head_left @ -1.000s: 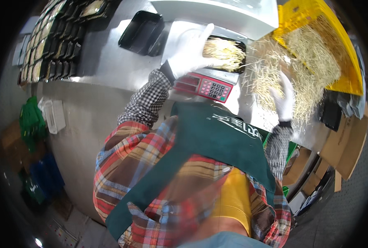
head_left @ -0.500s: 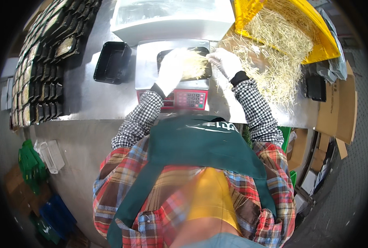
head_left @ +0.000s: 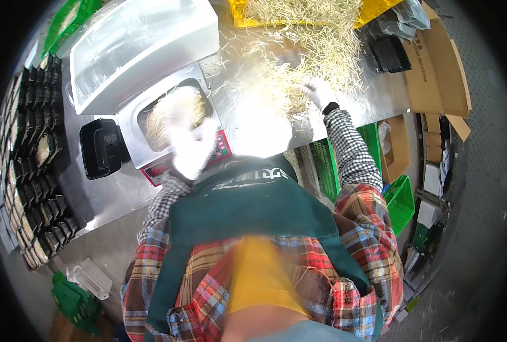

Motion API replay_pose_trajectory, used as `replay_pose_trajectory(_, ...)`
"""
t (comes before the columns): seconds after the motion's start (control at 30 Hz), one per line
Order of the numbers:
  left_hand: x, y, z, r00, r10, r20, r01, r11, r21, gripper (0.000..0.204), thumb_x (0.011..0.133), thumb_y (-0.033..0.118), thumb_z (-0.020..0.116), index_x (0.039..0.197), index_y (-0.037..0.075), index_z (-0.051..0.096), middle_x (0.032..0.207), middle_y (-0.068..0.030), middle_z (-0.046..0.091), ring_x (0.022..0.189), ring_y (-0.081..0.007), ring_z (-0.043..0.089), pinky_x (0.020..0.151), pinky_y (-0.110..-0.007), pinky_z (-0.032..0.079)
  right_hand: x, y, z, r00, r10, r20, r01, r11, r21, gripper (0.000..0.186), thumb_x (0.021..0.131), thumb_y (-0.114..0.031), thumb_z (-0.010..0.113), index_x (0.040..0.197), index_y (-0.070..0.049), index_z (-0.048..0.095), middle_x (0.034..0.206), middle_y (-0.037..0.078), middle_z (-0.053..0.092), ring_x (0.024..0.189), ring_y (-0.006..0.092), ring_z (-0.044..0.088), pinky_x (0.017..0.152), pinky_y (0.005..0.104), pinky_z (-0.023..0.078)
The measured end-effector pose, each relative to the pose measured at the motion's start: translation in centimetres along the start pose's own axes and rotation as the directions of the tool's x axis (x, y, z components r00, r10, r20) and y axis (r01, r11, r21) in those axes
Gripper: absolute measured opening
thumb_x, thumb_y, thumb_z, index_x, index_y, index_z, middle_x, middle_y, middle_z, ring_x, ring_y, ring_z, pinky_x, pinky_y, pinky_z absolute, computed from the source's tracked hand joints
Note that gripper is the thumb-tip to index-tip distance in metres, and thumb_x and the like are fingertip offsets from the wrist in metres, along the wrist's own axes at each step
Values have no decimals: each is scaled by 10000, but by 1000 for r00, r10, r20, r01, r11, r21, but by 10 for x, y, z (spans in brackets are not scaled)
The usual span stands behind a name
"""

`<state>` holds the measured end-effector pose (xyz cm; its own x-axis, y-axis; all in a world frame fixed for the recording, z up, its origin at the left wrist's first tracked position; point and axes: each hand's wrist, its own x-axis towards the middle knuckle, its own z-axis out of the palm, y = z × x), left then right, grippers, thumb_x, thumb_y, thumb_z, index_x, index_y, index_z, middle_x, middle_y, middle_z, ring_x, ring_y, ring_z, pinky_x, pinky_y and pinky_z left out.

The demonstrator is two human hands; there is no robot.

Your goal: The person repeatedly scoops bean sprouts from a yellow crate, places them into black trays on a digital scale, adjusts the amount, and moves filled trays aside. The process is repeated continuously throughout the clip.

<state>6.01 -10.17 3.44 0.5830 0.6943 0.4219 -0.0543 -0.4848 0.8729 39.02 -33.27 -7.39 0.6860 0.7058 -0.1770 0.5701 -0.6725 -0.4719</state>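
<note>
My left hand (head_left: 192, 149), in a white glove, rests over a black plastic tray (head_left: 145, 126) filled with pale bean sprouts (head_left: 193, 105). Glare washes out its edges, but the thumb stands apart from the outstretched fingers. Under the tray is a weighing scale (head_left: 129, 128) with a silver platform and red keypad. My right hand (head_left: 319, 94), gloved too, is at the near edge of a loose heap of bean sprouts (head_left: 327, 60); its fingers are bent together on some strands. Left of the scale sits another black tray (head_left: 102, 148).
Stacks of filled black trays (head_left: 37, 165) line the table's left end. Behind the scale stands a large whitish box (head_left: 145, 57). A yellow crate (head_left: 373, 12) spills sprouts at the back. More black trays (head_left: 391, 54) and a cardboard box (head_left: 436, 74) are at right.
My right hand has left the tray and moved right to the sprout heap. My left hand stays over the tray. The whole view has turned and shifted toward the right.
</note>
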Motion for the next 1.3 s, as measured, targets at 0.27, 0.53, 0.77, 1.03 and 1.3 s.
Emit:
replay_pose_trajectory(0.27,-50,-127,233,832,-62,551,17,996,87,427,1011,261,362,1363,40,461,1344,-165,517,1240,-266,487,1085,-375,375,7,3,40,968,-247,-46,208,889,-408,683,772,-240,736,1386,-106,467,1330,184,545,1232,332,512,1042,427,407)
replay_pose_trajectory(0.53,-44,-141,253,751,-295,590,292,951,104,692,930,429,480,1460,2,356,1528,-227,309,1424,-355,258,1195,-451,147,38,44,20,930,-212,300,266,952,-151,317,940,-199,490,1210,-93,619,1230,186,598,1147,333,557,996,416,435)
replay_pose_trajectory(0.77,-43,-138,248,722,-325,611,-353,587,729,635,966,410,412,1491,65,327,1533,-146,340,1418,-304,287,1178,-464,197,71,15,-124,856,-466,224,501,854,-139,198,896,-169,592,1002,-26,679,970,178,653,967,339,619,879,391,492)
replay_pose_trajectory(1.03,-47,-20,90,919,19,394,0,999,-47,491,928,337,543,1329,55,518,1327,-163,551,1199,-339,529,1035,-436,420,52,-144,-97,855,-486,179,221,655,723,277,954,-108,602,1219,-48,659,988,33,661,811,80,586,742,233,485)
replay_pose_trajectory(1.3,-40,-26,-81,914,36,-403,64,971,231,839,783,349,783,1407,-20,362,1365,-160,435,1275,-298,442,1101,-421,337,3,-312,53,670,-731,-128,717,593,365,231,914,-202,649,1085,-48,676,928,97,650,850,222,638,766,339,508)
